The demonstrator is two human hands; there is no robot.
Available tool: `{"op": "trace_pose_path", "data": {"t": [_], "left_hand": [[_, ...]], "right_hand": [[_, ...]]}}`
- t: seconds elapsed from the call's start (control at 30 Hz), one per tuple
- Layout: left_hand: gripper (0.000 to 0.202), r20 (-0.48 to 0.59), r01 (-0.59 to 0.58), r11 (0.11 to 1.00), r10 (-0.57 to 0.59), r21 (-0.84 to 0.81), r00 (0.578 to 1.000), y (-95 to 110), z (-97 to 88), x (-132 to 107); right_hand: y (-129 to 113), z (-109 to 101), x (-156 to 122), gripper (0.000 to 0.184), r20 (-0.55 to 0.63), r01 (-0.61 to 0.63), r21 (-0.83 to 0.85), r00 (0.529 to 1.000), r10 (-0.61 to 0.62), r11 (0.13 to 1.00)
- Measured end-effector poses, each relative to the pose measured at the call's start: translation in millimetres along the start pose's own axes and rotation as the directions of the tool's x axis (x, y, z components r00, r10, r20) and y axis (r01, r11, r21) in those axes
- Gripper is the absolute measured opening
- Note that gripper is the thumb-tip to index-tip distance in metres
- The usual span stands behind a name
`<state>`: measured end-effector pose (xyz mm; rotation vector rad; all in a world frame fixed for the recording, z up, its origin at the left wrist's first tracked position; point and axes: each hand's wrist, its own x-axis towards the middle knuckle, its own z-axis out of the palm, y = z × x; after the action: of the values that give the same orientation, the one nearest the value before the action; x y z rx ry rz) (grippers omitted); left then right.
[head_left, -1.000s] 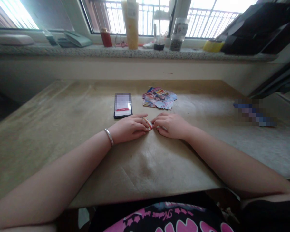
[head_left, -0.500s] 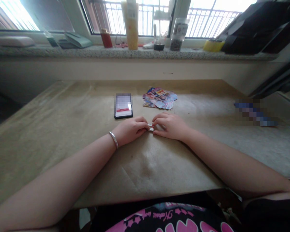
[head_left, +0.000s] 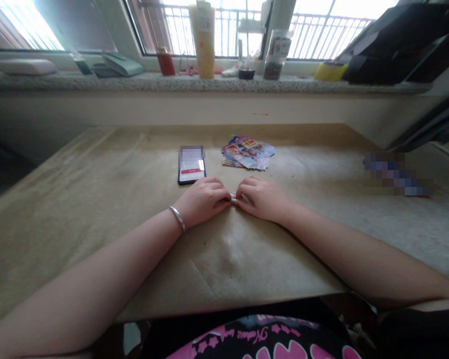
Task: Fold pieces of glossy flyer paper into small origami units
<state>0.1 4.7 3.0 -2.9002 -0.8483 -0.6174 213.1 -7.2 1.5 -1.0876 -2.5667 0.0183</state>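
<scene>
My left hand [head_left: 202, 200] and my right hand [head_left: 262, 198] rest side by side on the brown paper sheet [head_left: 224, 259] that covers the table. Both are closed, with their fingertips pinched together on a small folded piece of printed paper [head_left: 233, 198]. Only a sliver of that piece shows between the fingers. A silver bangle [head_left: 177, 218] circles my left wrist. Just beyond my left hand lies a black phone [head_left: 191, 165] with its screen lit. A loose pile of colourful printed cards [head_left: 247, 152] lies past my right hand.
A stone windowsill [head_left: 209, 84] at the back carries a red can [head_left: 165, 62], a tall yellow bottle [head_left: 203, 40], jars and a yellow sponge [head_left: 330, 71]. A black device [head_left: 396, 45] stands at the far right. A blurred object [head_left: 396, 173] lies on the table's right side.
The small paper piece has been folded smaller: a second ago its orange-edged corner stuck up between the hands, now only a sliver shows. Both hands have closed tighter together.
</scene>
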Motion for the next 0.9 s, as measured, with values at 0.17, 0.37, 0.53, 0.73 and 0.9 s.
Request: {"op": "trace_pose_path", "data": {"t": [0.17, 0.37, 0.53, 0.73, 0.9], "left_hand": [[0.015, 0.043, 0.044, 0.998, -0.046, 0.038, 0.998, 0.5, 0.6, 0.6], [0.019, 0.005, 0.107, 0.994, -0.107, 0.033, 0.994, -1.1, 6.4, -0.6], [0.017, -0.013, 0.144, 0.99, -0.144, -0.002, 0.989, -1.0, 9.9, 0.3], [0.014, -0.037, 0.153, 0.982, -0.158, -0.109, 0.987, -2.0, 11.0, 1.1], [0.013, -0.014, 0.159, 0.98, -0.161, -0.118, 0.987, -3.1, 12.9, 1.4]], "right_hand": [[-1.9, -1.4, 0.3, 0.019, 0.004, -0.007, -0.025, 1.0, 0.007, 1.0], [-3.2, 0.4, 3.5, 0.02, 0.005, -0.062, -0.02, 0.998, 0.062, 0.998], [2.3, 7.5, 6.9, 0.014, -0.022, -0.098, 0.087, 0.995, 0.1, 0.991], [8.1, 12.5, 6.6, 0.008, -0.045, -0.172, 0.205, 0.982, 0.185, 0.964], [10.4, 12.8, 6.2, 0.011, -0.052, -0.148, 0.254, 0.985, 0.167, 0.956]]}}
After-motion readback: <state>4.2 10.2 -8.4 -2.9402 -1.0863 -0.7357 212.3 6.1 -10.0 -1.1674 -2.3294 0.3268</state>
